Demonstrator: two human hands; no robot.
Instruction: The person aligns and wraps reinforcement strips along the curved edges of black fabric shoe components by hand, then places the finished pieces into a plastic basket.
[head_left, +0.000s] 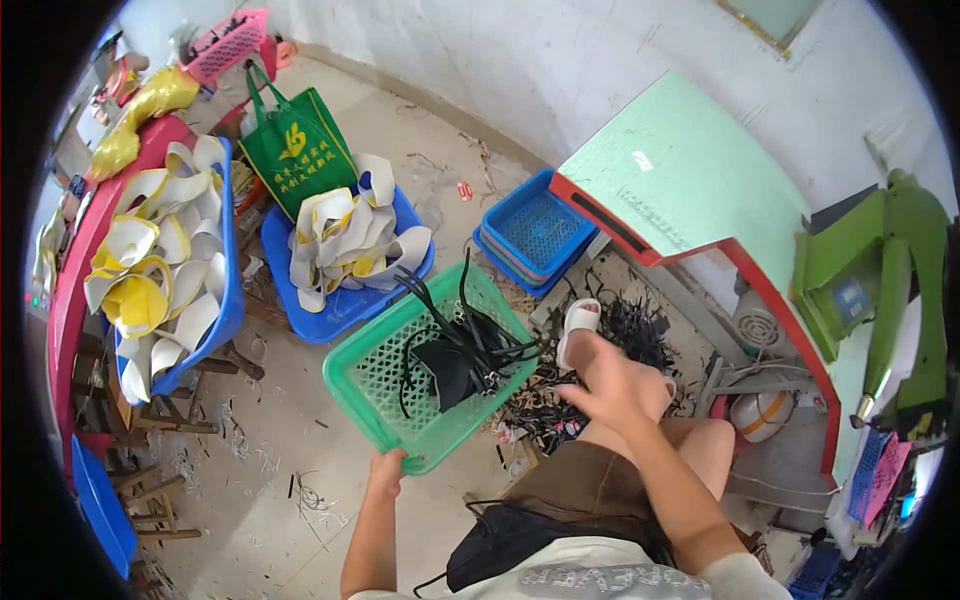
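Note:
My left hand [388, 471] is closed on the near corner of a green plastic basket [358, 412], which is held tilted above the floor. Inside it lie black straps [482, 345] and flat black pieces [447, 370], with some strap ends hanging over the rim. Small shiny metal bits show among them. Over my lap, my right hand [605, 385] is blurred, its thumb apart from the fingers, and nothing shows in it. Close beyond that hand is my foot in a white sandal [580, 322].
Black scraps [640, 330] cover the floor by my feet. Blue trays [540, 230] are stacked near the wall. Two blue tubs hold white and yellow pieces [345, 240], beside a green bag [297, 145]. At right stands a pale-green-topped table [690, 170] with a green machine [870, 280].

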